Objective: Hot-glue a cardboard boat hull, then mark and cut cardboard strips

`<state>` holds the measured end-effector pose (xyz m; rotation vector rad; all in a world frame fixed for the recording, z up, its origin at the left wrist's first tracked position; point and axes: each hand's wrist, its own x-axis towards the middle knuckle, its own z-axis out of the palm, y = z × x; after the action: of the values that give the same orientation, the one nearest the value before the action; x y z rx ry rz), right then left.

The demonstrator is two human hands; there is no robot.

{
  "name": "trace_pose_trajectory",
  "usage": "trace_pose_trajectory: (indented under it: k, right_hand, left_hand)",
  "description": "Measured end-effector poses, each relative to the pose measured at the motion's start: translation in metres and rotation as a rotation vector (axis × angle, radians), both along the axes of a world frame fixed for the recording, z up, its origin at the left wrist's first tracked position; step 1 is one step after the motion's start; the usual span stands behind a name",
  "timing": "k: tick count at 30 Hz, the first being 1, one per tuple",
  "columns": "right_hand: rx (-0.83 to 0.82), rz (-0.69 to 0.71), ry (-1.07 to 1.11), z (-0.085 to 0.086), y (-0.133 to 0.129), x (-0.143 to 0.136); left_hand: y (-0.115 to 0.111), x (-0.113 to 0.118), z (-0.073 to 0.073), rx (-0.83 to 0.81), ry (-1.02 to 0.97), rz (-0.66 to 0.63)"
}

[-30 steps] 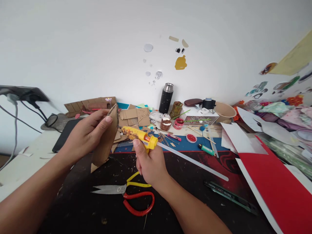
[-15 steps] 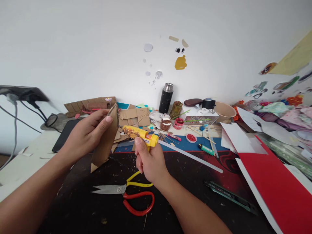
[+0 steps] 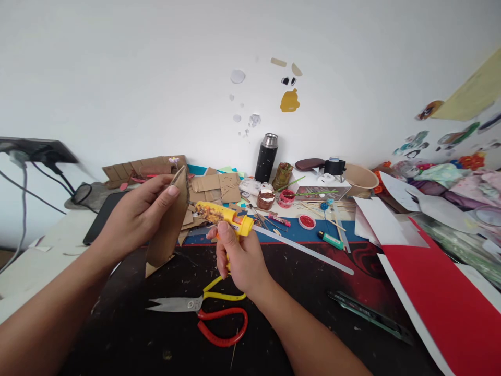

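Note:
Tilted up on the left, a folded cardboard piece (image 3: 169, 230) is gripped by my left hand (image 3: 136, 214), the thumb flat on its face near the top. My right hand (image 3: 240, 256) is closed round the handle of a yellow glue gun (image 3: 219, 213) with brown stains. Its nozzle points left at the cardboard's right edge; whether they touch I cannot tell. A long translucent glue stick (image 3: 305, 250) runs out of the gun's back end. Below my hands lie scissors (image 3: 191, 304) with one yellow and one red handle, blades pointing left.
A dark cutter knife (image 3: 370, 316) lies on the right of the black mat. Behind are cardboard scraps (image 3: 215, 188), a black thermos (image 3: 266, 157), paint jars (image 3: 266, 197) and a green lighter (image 3: 331, 240). Red card (image 3: 450, 292) and white paper sit at the right.
The glue gun and its stick have shifted very slightly left. One finger of my right hand now reaches further forward under the gun. The cardboard is almost unmoved.

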<state>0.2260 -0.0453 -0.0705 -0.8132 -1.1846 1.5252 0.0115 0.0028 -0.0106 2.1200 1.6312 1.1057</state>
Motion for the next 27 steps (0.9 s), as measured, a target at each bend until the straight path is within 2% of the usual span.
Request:
trace_pose_trajectory:
  k: [10, 27]
  right_hand:
    - [-0.022, 0.019, -0.009, 0.0015, 0.0009, 0.0014]
    - [-0.006, -0.036, -0.025, -0.0011, 0.001, 0.001]
  left_hand:
    - [-0.0002, 0.0014, -0.0007, 0.004, 0.003, -0.004]
    - [-0.0021, 0.0024, -0.0003, -0.006, -0.004, -0.024]
